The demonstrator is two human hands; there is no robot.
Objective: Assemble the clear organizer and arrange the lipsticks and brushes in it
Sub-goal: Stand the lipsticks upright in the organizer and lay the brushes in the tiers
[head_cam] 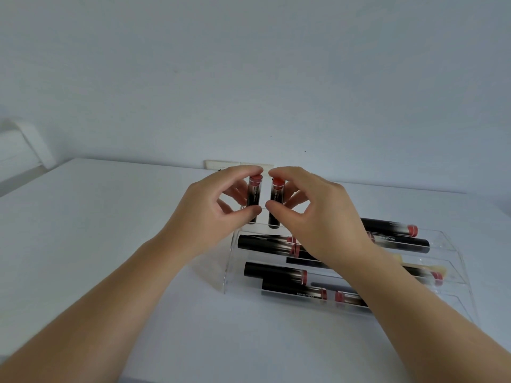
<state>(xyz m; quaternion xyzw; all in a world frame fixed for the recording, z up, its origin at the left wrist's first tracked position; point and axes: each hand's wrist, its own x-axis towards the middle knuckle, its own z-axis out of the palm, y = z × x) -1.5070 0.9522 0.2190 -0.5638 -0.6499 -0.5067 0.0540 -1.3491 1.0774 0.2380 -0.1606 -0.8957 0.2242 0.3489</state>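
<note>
Left hand: the left hand (221,205) is pinching one lipstick (253,199) between thumb and fingers, keeping it standing up so it can go in straight.
Right hand: the right hand (312,214) is pinching a second lipstick (274,201) the same way, red top up.
Two lipsticks: they are standing side by side, very near each other but not touching, at the back left corner of the clear organizer (453,246). Their bottoms seem to be sitting in the top back step, but the clear plastic is making that hard to see.
Organizer: it is sitting on the white table (96,230), toward the right side, with steps going down toward the person.
Other lipsticks: more long black tubes (268,242) are lying flat across the lower steps, and one pale brush tip (439,270) is peeking out on the right.
Why held so: each hand is taking one tube, so both can go in at once without knocking over.
Room to move: the back step is looking open to the right of the two tubes, so more could stand there. The left and front parts of the table are giving the arms lots of room. The wall is sitting close behind.
</note>
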